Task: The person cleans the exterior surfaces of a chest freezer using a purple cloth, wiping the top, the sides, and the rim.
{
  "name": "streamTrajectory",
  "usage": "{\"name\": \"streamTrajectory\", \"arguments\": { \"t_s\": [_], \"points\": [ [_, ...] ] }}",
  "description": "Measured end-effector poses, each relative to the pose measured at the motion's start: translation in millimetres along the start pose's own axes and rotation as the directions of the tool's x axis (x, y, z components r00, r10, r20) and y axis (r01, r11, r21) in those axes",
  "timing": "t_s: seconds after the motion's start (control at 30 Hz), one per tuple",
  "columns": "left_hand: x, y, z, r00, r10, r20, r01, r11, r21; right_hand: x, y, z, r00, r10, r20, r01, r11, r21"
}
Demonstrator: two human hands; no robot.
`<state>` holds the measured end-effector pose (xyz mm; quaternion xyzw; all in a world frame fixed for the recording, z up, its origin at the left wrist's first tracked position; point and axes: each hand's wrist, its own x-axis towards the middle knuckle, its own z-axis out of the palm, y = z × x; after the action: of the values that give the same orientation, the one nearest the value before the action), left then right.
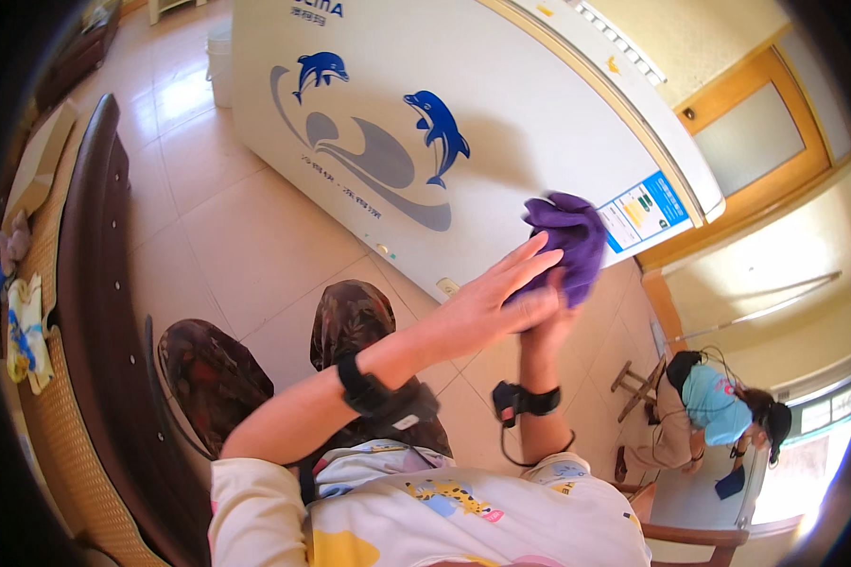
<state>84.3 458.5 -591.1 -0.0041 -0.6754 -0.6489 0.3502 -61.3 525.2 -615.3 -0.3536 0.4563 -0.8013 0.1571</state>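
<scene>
A bunched purple cloth is held up in front of me, against the white side of a chest freezer. My right hand grips it from below, and the cloth and my other hand partly hide its fingers. Across the cloth's near side reaches my left hand, its fingers extended and spread, touching the fabric. Both hands look slightly blurred. Each wrist carries a black strap with a small device, the left strap and the right strap.
On the left runs a dark brown bench with a woven seat and a crumpled printed cloth. A white bucket stands behind the freezer. At right, another person bends over a table with a dark cloth, beside a wooden stool.
</scene>
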Motion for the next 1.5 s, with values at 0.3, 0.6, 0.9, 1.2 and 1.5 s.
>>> {"name": "streamTrajectory", "arguments": {
  "t_s": [0.3,0.6,0.9,1.2,1.5],
  "points": [
    [-79,-45,-157,0.899,-0.249,-0.36,0.319,0.936,0.151,185,11,-44,0.597,-0.247,0.763,0.562,-0.55,-0.618],
    [-98,-117,-232,0.735,-0.243,-0.633,0.451,0.872,0.188,211,69,147,0.46,0.077,0.885,0.709,-0.632,-0.313],
    [-102,-127,-252,0.693,-0.194,-0.695,0.448,0.87,0.204,220,137,265,0.154,0.141,0.978,0.854,-0.517,-0.061],
    [-102,-104,-244,0.72,-0.244,-0.65,0.498,0.833,0.239,210,60,126,0.527,0.4,0.75,0.796,-0.541,-0.271],
    [-113,-100,-246,0.704,-0.137,-0.697,0.476,0.82,0.319,247,93,287,0.216,0.036,0.976,0.778,-0.61,-0.15]
  ]
}}
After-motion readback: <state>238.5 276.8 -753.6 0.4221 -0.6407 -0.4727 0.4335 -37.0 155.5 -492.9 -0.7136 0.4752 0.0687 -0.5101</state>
